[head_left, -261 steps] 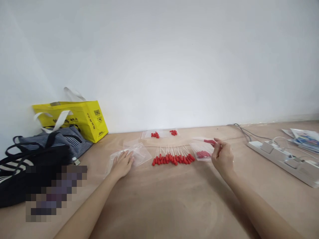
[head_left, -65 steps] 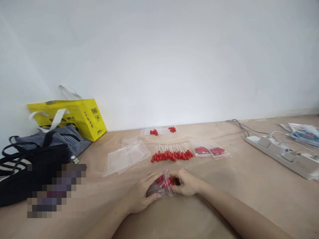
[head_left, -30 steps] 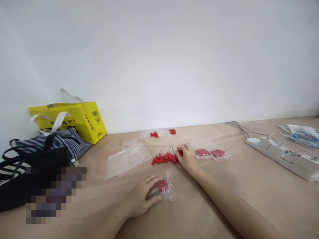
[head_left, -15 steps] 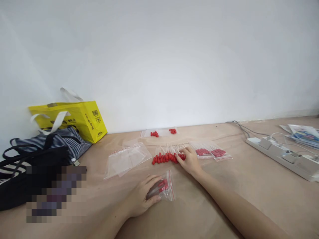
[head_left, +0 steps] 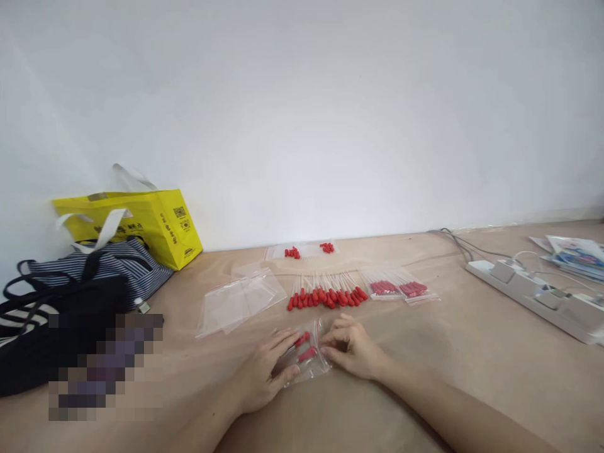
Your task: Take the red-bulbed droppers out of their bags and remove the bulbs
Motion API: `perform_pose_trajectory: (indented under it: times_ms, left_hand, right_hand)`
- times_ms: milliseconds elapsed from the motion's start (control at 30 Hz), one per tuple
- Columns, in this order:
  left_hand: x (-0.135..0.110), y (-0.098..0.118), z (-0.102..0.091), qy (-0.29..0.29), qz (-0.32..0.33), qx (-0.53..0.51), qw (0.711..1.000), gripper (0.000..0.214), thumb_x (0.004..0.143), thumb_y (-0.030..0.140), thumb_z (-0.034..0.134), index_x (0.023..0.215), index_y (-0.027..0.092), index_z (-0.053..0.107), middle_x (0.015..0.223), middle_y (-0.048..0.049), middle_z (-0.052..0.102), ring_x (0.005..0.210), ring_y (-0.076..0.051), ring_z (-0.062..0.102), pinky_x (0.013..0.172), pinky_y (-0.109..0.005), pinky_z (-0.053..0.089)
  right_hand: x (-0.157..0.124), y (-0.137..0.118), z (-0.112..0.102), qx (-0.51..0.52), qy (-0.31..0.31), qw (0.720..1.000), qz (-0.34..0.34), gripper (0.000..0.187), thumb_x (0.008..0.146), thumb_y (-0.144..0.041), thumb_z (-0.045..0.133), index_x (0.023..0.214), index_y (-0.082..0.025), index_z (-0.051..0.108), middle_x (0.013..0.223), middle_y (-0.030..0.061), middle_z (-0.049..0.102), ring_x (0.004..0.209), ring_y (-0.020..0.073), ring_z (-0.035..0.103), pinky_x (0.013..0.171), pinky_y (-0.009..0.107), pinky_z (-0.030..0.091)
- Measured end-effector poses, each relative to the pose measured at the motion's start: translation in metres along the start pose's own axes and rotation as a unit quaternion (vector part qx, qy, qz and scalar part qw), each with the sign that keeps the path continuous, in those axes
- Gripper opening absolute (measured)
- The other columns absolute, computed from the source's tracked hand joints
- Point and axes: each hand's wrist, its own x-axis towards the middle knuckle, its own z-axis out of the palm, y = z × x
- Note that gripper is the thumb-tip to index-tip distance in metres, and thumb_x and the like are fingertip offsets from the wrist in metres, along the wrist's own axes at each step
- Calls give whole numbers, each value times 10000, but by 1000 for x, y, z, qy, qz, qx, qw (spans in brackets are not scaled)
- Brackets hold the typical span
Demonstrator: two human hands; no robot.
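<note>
A small clear zip-lock bag (head_left: 306, 372) with a red zip line lies in front of me, its mouth to the right, with red-bulbed droppers (head_left: 308, 354) inside. My left hand (head_left: 270, 365) holds its left part, fingers over the top and thumb along the near side. At the mouth, my right hand (head_left: 355, 347) pinches the bag's edge with bent fingers. Behind them, a row of loose red-bulbed droppers (head_left: 325, 297) lies with red bulbs toward me and thin pale stems pointing away. Filled zip-lock bags (head_left: 399, 286) lie right of the row.
Flat clear bags (head_left: 236, 306) lie to the left. Another bag with red bulbs (head_left: 309, 250) lies by the wall. A yellow bag (head_left: 160, 233) and a striped bag (head_left: 134, 270) stand far left. A white power strip (head_left: 533, 296) with cables and some printed packets (head_left: 578, 255) are right.
My right hand has come back from the dropper row to the mouth of the zip-lock bag. Two red bulbs now show apart inside it. My left hand has stayed on the bag.
</note>
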Motion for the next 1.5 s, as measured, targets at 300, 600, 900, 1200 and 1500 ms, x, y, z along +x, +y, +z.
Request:
perform_pose_trajectory:
  times_ms: [300, 600, 900, 1200, 1500]
  left_hand:
    - [2, -6, 4, -6, -2, 7, 1000, 477, 810, 405, 448, 1251, 230, 400, 1303, -74, 424, 1207, -222, 363, 1029, -471, 228]
    - [3, -4, 3, 0, 7, 13, 1000, 477, 812, 421, 439, 1240, 211, 417, 1278, -87, 452, 1187, -214, 390, 1031, -434, 248]
    - [3, -4, 2, -21, -15, 8, 1000, 505, 801, 446, 445, 1243, 203, 416, 1307, -85, 417, 1212, -231, 353, 1034, -453, 224]
    - [0, -7, -1, -6, -28, -16, 999, 470, 793, 436, 466, 1223, 248, 441, 1291, -62, 440, 1200, -236, 366, 1009, -451, 269]
    - [10, 0, 0, 159, -66, -78, 982, 309, 791, 415, 460, 961, 216, 625, 927, -47, 623, 876, -192, 561, 799, -322, 443]
  right_hand:
    - [11, -9, 6, -5, -72, 997, -4, 370, 643, -304, 673, 997, -238, 589, 959, 36, 565, 858, 177, 486, 757, 301, 364]
    - [15, -19, 12, -63, -103, 992, 22, 322, 639, -202, 626, 953, -213, 556, 916, 38, 553, 861, 189, 463, 755, 312, 343]
    - [13, -16, 6, -40, -97, 994, 20, 142, 619, -132, 581, 738, -174, 516, 773, 16, 549, 741, 159, 479, 677, 275, 374]
    - [7, 25, -19, 302, 7, 942, 149, 138, 664, -281, 602, 729, -169, 554, 629, -17, 575, 537, 94, 511, 501, 207, 409]
    - [3, 7, -31, 69, 302, 951, -22, 15, 727, -204, 560, 741, -200, 557, 745, 42, 573, 714, 150, 554, 616, 279, 469]
